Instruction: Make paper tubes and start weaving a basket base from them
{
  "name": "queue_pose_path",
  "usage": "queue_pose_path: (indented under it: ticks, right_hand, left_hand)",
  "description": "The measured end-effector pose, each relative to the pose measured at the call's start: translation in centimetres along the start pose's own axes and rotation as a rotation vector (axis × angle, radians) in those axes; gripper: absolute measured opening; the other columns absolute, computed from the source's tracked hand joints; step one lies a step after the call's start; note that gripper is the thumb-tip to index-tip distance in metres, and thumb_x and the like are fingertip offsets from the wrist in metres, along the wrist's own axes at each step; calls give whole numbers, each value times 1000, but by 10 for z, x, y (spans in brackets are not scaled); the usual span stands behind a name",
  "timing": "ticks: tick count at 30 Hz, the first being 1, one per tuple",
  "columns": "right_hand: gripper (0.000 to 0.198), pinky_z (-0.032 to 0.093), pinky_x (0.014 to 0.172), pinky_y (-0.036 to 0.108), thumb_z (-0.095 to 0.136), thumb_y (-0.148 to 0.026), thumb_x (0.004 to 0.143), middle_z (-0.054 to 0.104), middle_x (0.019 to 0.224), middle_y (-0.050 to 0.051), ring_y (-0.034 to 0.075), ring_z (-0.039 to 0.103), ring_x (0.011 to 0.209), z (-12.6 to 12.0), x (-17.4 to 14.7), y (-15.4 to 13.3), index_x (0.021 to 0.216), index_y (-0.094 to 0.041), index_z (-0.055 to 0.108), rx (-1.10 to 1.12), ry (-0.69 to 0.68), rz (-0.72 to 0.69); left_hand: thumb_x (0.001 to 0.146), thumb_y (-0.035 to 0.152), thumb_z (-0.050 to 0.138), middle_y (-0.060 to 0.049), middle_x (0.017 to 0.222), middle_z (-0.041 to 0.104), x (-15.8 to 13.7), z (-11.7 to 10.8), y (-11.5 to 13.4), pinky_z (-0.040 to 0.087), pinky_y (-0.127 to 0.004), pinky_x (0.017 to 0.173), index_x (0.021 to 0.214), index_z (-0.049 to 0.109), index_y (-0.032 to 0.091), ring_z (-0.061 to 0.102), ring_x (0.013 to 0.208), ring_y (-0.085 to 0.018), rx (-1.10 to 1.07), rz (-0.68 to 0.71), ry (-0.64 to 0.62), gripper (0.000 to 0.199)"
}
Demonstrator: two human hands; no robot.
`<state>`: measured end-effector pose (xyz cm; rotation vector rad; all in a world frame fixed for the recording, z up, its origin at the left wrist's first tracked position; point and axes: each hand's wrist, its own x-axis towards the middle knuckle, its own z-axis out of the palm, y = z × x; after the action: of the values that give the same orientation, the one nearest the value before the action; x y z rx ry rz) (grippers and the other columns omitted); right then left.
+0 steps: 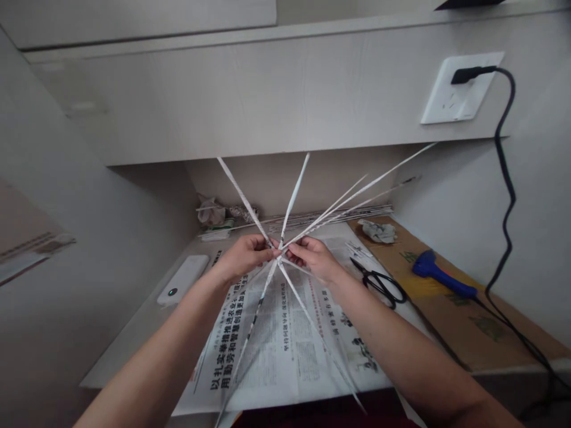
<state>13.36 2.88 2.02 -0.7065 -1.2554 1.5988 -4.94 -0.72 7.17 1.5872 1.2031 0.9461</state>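
Note:
Several thin rolled-paper sticks cross at one point and fan out like spokes above the newspaper. My left hand pinches the crossing from the left, thumb and fingers pressed together on the sticks. From the right, my right hand grips the same crossing with its fingers curled in. Two of the spokes slant down toward me, and others reach away toward the back. My fingers partly hide how the sticks join at the centre.
Black scissors lie right of the newspaper. A blue glue gun, its cable plugged into a wall socket, rests on cardboard. A white device is at left. More paper sticks lie along the back, under an overhanging panel.

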Motion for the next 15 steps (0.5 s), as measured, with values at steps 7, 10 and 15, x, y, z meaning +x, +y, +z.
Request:
queue_pose_path:
  ticks: [7,10,15]
  right_hand:
    - [29,35,47,21,76,-40,61,60,58,-2,8,51,49,11,6,-4,68,-16,61,-71,139,62]
    - [30,40,49,22,78,-39,59,61,57,-2,9,53,49,12,10,2,68,-16,60,-125,234,-21]
    - [27,49,63,27,74,-36,67,68,72,2,14,61,63,2,17,21,83,-17,66,-230,219,-239]
  left_hand:
    - [60,38,78,2,72,60,10,1,-6,40,-19,47,85,66,16,49,60,-9,-27,-66,27,35]
    - [58,39,80,1,74,60,16,2,-16,41,-18,45,83,66,15,51,62,-10,-61,-74,45,37]
    - [54,32,82,3,72,59,24,1,-31,43,-18,45,84,65,16,51,58,-8,-150,-118,71,39]
